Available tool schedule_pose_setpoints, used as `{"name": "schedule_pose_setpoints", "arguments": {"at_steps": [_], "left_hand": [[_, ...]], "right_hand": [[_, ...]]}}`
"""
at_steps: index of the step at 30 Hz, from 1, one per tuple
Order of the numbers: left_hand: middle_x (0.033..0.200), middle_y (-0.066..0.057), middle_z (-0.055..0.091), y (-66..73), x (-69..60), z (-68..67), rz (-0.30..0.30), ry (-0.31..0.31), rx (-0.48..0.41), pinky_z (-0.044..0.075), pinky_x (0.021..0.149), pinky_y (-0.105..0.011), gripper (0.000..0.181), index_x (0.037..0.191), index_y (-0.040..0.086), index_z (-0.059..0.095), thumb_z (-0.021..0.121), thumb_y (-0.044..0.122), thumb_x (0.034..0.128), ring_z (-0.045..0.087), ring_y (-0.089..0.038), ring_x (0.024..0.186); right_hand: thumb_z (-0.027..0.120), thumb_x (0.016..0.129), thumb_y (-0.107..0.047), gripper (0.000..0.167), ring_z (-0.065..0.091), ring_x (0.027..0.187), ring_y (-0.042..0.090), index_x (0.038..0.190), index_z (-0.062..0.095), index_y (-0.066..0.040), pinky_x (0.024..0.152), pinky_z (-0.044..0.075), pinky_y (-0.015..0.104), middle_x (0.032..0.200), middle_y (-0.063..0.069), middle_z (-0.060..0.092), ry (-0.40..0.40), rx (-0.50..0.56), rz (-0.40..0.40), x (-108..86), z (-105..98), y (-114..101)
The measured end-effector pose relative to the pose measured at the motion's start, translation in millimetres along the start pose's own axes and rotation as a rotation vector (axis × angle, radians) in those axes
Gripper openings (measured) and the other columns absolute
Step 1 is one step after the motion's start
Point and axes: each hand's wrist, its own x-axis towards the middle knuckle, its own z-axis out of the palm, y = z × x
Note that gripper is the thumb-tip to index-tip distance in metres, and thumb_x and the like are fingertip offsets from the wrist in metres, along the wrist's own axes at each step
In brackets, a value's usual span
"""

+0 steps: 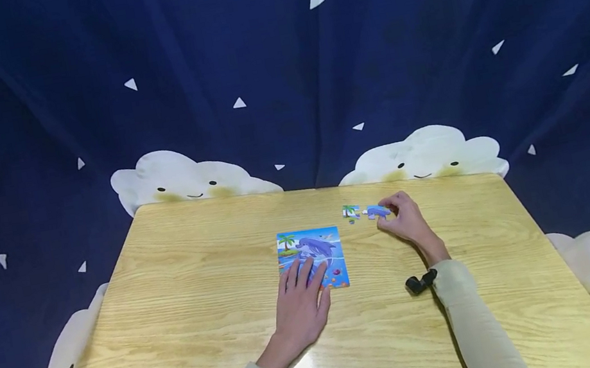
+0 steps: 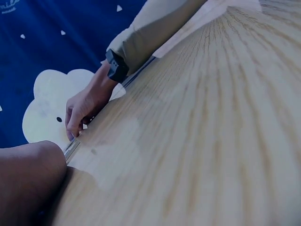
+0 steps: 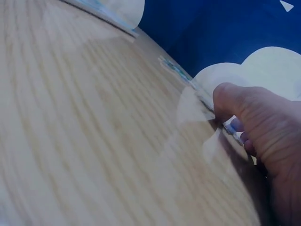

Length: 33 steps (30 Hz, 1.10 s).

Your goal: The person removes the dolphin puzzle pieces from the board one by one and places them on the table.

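Pinching right hand [image 1: 403, 218]: we see its thumb and fingers bent around the right end of the dolphin piece [image 1: 378, 211], gripping it; the right wrist view shows the same pinch edge-on, low over the worktop [image 1: 194, 318].
Dolphin piece: we find it near the far edge of the worktop, right of centre, its purple and blue print facing up.
Palm-tree piece [image 1: 350, 211]: we locate it just left of the dolphin piece; whether the two touch, we cannot tell.
Left hand [image 1: 301, 310]: we observe it palm down, gripping nothing, its extended fingers lying across the lower left part of the dolphin board [image 1: 317, 245].
Dolphin board: we note a flat square near the middle of the worktop, nearer the person than the pieces, printed with a dolphin, a palm tree and blue water.
Wrists: we mark a black wrist camera [image 1: 421, 282] on the right and another at the left cuff; both sleeves [image 1: 482, 322] are beige.
Worktop: we see pale, grained wood.
Curtain [image 1: 191, 51]: we see dark blue cloth behind, with white triangles and smiling clouds [image 1: 424, 152].
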Motion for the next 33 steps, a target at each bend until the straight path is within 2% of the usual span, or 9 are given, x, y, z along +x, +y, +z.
{"name": "schedule_pose_setpoints", "arguments": {"at_steps": [9,16,22,25,29,33], "left_hand": [[0.158,-0.010,0.049,-3.5,-3.5,5.0,0.007,0.034,-0.055,0.030,0.119,-0.058,0.050,0.152,0.022,0.056,0.047,0.037,0.1058,0.036,-0.041,0.150],[0.157,-0.011,0.051,-0.3,-1.4,-4.1,-0.002,0.018,-0.070,0.030,0.119,-0.058,0.049,0.150,0.020,0.058,0.051,0.032,0.1033,0.038,-0.041,0.149],[0.155,-0.011,0.052,-2.5,0.3,0.1,0.004,0.055,-0.072,0.031,0.118,-0.057,0.047,0.148,0.020,0.060,0.047,0.027,0.1034,0.040,-0.041,0.148],[0.155,-0.011,0.052,-2.8,0.1,0.5,-0.002,0.054,-0.076,0.031,0.118,-0.058,0.047,0.148,0.020,0.060,0.046,0.025,0.1036,0.040,-0.041,0.148],[0.155,-0.012,0.053,-3.1,-0.6,-0.7,-0.001,0.046,-0.095,0.031,0.118,-0.058,0.048,0.148,0.019,0.060,0.044,0.023,0.1037,0.040,-0.042,0.148],[0.155,-0.011,0.052,-3.9,-0.2,-1.5,-0.003,0.047,-0.096,0.030,0.119,-0.058,0.049,0.148,0.019,0.060,0.042,0.022,0.1031,0.039,-0.042,0.148]], "right_hand": [[0.074,0.082,-0.010,0.042,0.045,0.087,0.028,0.121,0.070,0.006,0.076,0.039,0.038,0.101,0.018,0.051,-0.027,-0.005,0.033,-5.2,0,-2],[0.067,0.087,-0.015,0.059,0.044,0.090,0.028,0.140,0.058,0.010,0.079,0.036,0.037,0.110,0.021,0.048,0.020,0.051,0.070,-13.1,1,-6],[0.068,0.087,-0.016,0.062,0.042,0.093,0.029,0.143,0.055,0.008,0.081,0.035,0.037,0.112,0.021,0.045,0.023,0.090,0.104,-24.1,0,-14],[0.068,0.088,-0.015,0.062,0.040,0.102,0.032,0.145,0.054,0.005,0.085,0.035,0.040,0.115,0.021,0.045,0.010,0.100,0.115,-31.6,1,-21],[0.069,0.088,-0.015,0.060,0.036,0.111,0.034,0.144,0.056,0.003,0.088,0.033,0.044,0.119,0.022,0.047,0.004,0.094,0.092,-40.7,6,-31],[0.071,0.088,-0.014,0.053,0.038,0.109,0.035,0.137,0.061,0.004,0.087,0.033,0.045,0.117,0.025,0.051,0.003,0.104,0.007,-42.3,10,-46]]}}
